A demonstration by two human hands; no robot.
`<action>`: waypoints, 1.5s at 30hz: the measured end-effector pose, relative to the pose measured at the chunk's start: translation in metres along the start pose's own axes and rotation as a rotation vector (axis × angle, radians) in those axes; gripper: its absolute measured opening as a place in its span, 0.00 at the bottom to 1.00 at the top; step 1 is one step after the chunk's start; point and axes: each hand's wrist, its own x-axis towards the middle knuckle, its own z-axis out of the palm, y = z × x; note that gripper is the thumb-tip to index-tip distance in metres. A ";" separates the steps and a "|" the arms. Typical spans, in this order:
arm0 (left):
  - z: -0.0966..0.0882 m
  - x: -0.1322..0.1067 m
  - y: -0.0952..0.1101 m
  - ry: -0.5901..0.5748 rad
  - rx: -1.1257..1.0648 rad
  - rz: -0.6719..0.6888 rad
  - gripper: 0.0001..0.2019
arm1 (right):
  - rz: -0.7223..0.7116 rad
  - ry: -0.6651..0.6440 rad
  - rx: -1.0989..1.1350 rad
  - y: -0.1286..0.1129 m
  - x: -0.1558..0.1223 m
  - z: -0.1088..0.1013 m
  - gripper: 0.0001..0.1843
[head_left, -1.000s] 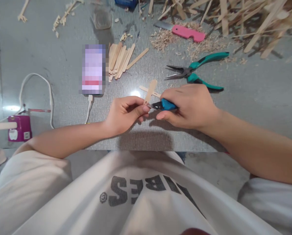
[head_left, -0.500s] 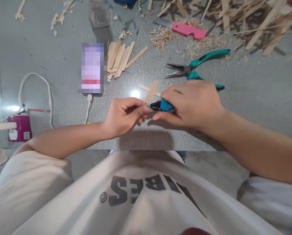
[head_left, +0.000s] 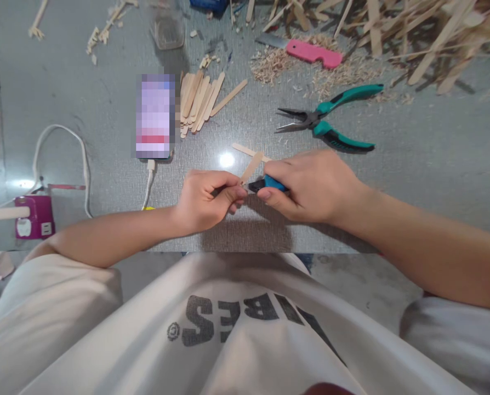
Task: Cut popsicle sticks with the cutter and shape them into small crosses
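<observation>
My left hand (head_left: 206, 197) pinches the lower end of a flat wooden stick (head_left: 252, 167) that points up and to the right. My right hand (head_left: 311, 184) is closed round a small cutter with blue handles (head_left: 269, 184), its dark nose set against the stick just above my left fingertips. Both hands hover over the near edge of the grey table (head_left: 84, 109). A thin loose stick (head_left: 245, 149) lies on the table right behind them.
Teal-handled long-nose pliers (head_left: 327, 118) lie behind my right hand. A pink utility knife (head_left: 308, 52) sits among wood shavings, with a heap of sticks (head_left: 413, 33) at far right. A bundle of sticks (head_left: 199, 101) lies beside a phone (head_left: 155, 115) on a white cable (head_left: 64, 148); a magenta plug block (head_left: 34, 215) sits left.
Both hands have dropped slightly toward me. The stick now leans lower and shows less length above my left fingers, and the cutter has closed in nearer my left fingertips.
</observation>
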 end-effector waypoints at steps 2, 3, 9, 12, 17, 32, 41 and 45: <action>-0.001 -0.002 0.002 -0.013 0.044 0.023 0.15 | 0.006 -0.021 0.010 -0.004 0.001 0.000 0.39; -0.001 -0.002 0.004 -0.019 0.062 0.036 0.16 | 0.005 -0.025 0.008 -0.004 0.001 0.001 0.39; -0.001 -0.002 0.007 -0.011 0.114 0.137 0.16 | -0.026 -0.018 -0.026 0.001 0.002 0.012 0.44; -0.001 -0.001 0.005 -0.014 0.126 0.157 0.16 | -0.062 0.027 -0.028 0.002 0.002 0.017 0.45; -0.003 -0.001 0.005 -0.016 0.158 0.173 0.15 | -0.073 0.051 -0.019 0.001 0.001 0.020 0.46; -0.001 0.013 -0.010 -0.053 -0.270 -0.069 0.27 | -0.078 0.421 -0.099 0.013 0.000 0.021 0.54; 0.000 0.008 -0.008 -0.059 -0.278 -0.161 0.29 | -0.042 0.325 -0.057 0.013 0.000 0.019 0.50; 0.001 0.007 -0.008 -0.036 -0.243 -0.176 0.31 | -0.019 0.273 -0.081 0.009 0.001 0.015 0.50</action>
